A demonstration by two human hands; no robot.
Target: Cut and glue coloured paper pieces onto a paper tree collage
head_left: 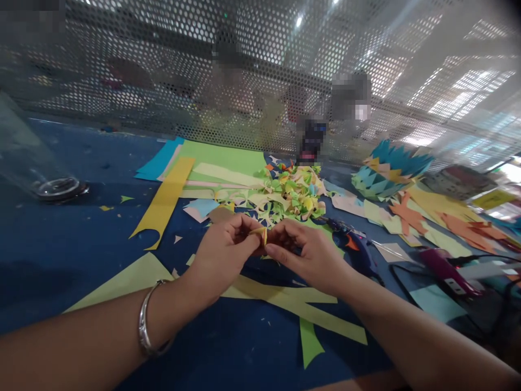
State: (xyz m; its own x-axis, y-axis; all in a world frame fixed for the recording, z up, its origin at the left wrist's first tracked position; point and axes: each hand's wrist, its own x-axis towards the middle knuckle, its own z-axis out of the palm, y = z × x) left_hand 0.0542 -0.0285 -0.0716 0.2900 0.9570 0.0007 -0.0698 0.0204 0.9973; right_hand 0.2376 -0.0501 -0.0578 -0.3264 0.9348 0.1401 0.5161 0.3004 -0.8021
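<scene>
Between my two hands is a small folded piece of yellow paper (264, 234), pinched at the fingertips above the blue table. My left hand (232, 247), with a silver bangle on the wrist, grips it from the left. From the right, my right hand (303, 247) pinches its other side with thumb and fingers; part of the paper is hidden by the fingers. Just behind lies a heap of cut and curled paper pieces (295, 190), mostly green and yellow. Pale yellow paper strips (285, 301) lie crossed under my hands. Right of my right hand sits a dark blue glue gun (362, 252).
A yellow strip (166, 195) with a round cutout and stacked green sheets (228, 155) lie at the back left. A clear container (52, 179) stands far left. At right are a spiky paper bowl (388, 171), orange scraps (407, 214) and a purple power socket (451, 271) with cables. Perforated metal screens the back.
</scene>
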